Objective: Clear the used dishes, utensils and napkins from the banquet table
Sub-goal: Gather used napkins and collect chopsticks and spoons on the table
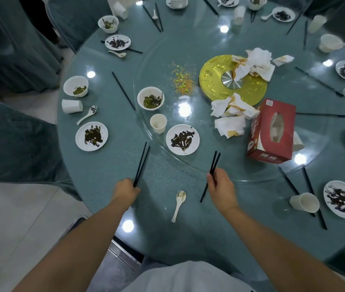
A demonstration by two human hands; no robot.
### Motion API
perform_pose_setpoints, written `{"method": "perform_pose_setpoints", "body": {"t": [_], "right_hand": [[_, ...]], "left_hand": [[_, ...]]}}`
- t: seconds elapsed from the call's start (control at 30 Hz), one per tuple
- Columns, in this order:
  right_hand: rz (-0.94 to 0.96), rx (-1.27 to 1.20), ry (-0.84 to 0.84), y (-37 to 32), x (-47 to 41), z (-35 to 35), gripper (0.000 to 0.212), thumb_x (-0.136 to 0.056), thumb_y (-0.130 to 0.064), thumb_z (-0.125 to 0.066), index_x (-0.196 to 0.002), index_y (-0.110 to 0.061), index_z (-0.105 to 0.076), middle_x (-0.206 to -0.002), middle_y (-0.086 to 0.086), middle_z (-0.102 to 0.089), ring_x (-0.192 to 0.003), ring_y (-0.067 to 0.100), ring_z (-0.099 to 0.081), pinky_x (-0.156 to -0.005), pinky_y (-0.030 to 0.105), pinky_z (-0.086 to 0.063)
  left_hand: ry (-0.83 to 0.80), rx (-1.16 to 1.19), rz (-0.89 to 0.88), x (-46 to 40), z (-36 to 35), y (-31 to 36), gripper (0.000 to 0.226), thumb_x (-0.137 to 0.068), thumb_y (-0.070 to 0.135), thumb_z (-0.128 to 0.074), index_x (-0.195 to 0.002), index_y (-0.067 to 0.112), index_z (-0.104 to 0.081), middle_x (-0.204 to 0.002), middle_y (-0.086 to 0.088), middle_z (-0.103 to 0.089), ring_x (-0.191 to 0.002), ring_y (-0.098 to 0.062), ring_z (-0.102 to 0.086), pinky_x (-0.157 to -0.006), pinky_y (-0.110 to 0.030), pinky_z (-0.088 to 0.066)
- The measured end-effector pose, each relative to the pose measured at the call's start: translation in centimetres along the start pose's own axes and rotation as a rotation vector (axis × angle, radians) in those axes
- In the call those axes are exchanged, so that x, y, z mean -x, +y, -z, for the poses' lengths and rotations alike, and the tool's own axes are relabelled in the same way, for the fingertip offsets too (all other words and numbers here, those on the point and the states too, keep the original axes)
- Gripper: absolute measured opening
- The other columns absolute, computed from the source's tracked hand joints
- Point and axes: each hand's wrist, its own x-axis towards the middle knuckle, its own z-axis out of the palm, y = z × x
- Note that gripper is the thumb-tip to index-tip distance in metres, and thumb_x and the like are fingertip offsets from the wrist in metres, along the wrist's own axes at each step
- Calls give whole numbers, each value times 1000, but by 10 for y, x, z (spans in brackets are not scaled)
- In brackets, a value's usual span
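My left hand [126, 189] grips the near end of a pair of black chopsticks [142, 163] that point away over the round green table [163, 232]. My right hand [220, 183] holds a second pair of black chopsticks [214, 161] near their middle, the tips raised toward a dirty white plate [182, 139]. A white spoon [179, 205] lies on the table between my hands. Beyond it stand a paper cup [158, 123] and a soiled bowl [150, 98] on the glass turntable.
Crumpled stained napkins [230, 114] and a red tissue box [271, 131] sit by the gold centre disc [213, 81]. Dirty plates, bowls, cups, spoons and chopsticks ring the table edge. Green-covered chairs [15, 142] stand at the left. Food scraps [183, 81] lie on the turntable.
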Motion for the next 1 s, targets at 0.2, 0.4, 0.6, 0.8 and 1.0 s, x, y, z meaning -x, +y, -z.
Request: {"method": "perform_pose_setpoints", "body": {"t": [0.2, 0.4, 0.6, 0.8, 1.0], "right_hand": [[-43, -23, -33, 6, 4, 7, 11, -100, -37, -48, -92, -30, -46, -80, -14, -48, -69, -2, -51, -57, 15, -32], [-118, -81, -93, 6, 9, 10, 19, -99, -34, -53, -83, -30, -43, -69, -10, -52, -62, 3, -51, -54, 16, -37], [-297, -233, -295, -2, -2, 20, 16, -95, -25, -60, -85, -13, -62, -74, 6, -67, -62, 16, -66, -55, 23, -53], [-434, -457, -405, -9, -3, 32, 16, -96, -13, -61, -85, -1, -59, -70, 15, -64, -53, 19, -63, -52, 27, -55], [-594, -675, -368, 3, 3, 49, 13, -98, -10, -57, -88, -3, -62, -67, 11, -63, -50, 14, -58, -51, 24, -53]], "left_hand": [[-2, -20, -13, 23, -6, 6, 9, -88, 17, -63, -86, 9, -59, -77, -7, -61, -73, -23, -63, -63, -33, -53], [-4, 17, -101, 48, -13, 13, 12, -87, 20, -64, -84, 10, -59, -74, -6, -61, -64, -20, -58, -60, -34, -51], [-60, 101, -219, 72, -30, 51, 16, -86, 27, -68, -92, 13, -63, -83, -4, -67, -77, -20, -63, -69, -25, -49], [-151, 230, -315, 89, -59, 114, 13, -84, 22, -70, -78, 16, -60, -70, 3, -60, -63, -10, -52, -60, -18, -43], [-239, 200, -386, 96, -79, 150, 17, -81, 22, -71, -71, 25, -59, -63, 13, -57, -56, 1, -50, -50, -6, -36]]}}
